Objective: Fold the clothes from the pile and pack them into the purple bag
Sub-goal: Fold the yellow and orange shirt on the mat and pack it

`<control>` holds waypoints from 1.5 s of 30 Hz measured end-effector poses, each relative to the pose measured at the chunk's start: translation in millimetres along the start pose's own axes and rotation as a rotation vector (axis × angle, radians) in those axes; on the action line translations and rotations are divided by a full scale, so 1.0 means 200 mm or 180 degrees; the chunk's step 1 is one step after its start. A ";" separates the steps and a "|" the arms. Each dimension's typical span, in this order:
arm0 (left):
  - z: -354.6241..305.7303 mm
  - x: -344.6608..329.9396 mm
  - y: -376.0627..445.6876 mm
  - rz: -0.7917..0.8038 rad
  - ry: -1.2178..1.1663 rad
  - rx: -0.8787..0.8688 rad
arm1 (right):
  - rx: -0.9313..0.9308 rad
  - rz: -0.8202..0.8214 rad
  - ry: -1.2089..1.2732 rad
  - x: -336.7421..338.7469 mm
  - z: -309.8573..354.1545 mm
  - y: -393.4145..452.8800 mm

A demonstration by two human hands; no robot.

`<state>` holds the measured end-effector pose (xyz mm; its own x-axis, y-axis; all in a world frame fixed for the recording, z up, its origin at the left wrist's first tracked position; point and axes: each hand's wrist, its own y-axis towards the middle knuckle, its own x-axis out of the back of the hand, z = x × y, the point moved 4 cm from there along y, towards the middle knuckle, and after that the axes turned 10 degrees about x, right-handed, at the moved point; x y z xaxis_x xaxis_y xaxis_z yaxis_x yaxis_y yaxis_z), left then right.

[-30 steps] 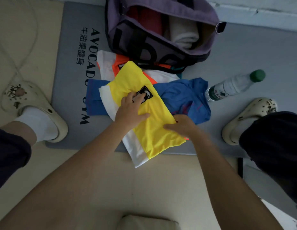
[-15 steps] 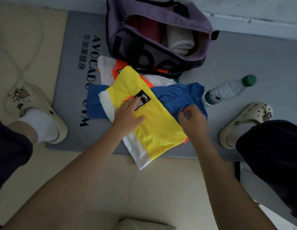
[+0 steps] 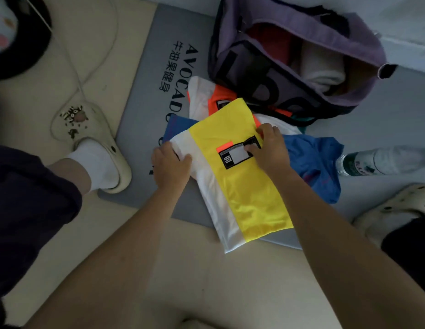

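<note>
Pinching the yellow-and-white garment (image 3: 242,186) by its far corners, left hand (image 3: 171,165) on white edge, right hand (image 3: 267,148) at the label, folding squarely toward self before packing into purple bag (image 3: 299,60) beyond both hands.

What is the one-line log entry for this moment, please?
step: folding | item: yellow-white garment on mat | left hand: on white edge | right hand: at black label | purple bag: open

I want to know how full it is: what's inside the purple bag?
In the open purple bag sit a rolled cream garment and something red. Whatever lies beneath them or under the flap is hidden.
</note>
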<state>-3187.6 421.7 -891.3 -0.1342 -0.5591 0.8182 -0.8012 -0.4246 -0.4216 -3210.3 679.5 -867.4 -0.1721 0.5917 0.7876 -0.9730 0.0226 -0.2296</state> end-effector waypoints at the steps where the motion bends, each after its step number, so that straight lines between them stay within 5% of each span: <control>1: 0.04 0.00 -0.02 -0.0008 -0.0429 0.0407 | -0.0011 -0.0018 0.0017 0.00 0.00 0.00; 7: 0.15 -0.23 -0.31 0.1023 -0.1191 0.1744 | -0.0082 -0.0660 -0.0374 0.07 0.02 -0.14; 10: 0.17 -0.34 -0.45 0.1502 -0.2067 0.2456 | -0.0419 -0.0575 -0.0363 0.06 -0.01 -0.26; 16: 0.13 -0.39 -0.51 0.2058 -0.2532 0.2837 | -0.0693 -0.0308 -0.0471 0.06 -0.06 -0.32; 23: 0.15 -0.36 -0.46 0.2145 -0.3327 0.2590 | -0.0837 -0.0047 0.0117 0.06 -0.13 -0.28; 29: 0.17 -0.35 -0.44 0.2784 -0.3713 0.2173 | -0.0998 0.0012 0.1255 0.10 -0.18 -0.28; 36: 0.12 -0.33 -0.42 0.3124 -0.3633 0.2057 | -0.1022 0.0464 0.1494 0.10 -0.18 -0.27; 45: 0.15 -0.30 -0.37 0.2550 -0.3827 0.2009 | -0.1073 0.0444 0.1729 0.08 -0.14 -0.27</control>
<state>-3102.3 465.2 -920.1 0.3821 -0.8610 -0.3357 -0.3484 0.2023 -0.9153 -3156.2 709.3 -858.2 -0.1052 0.9283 0.3567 -0.8304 0.1154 -0.5451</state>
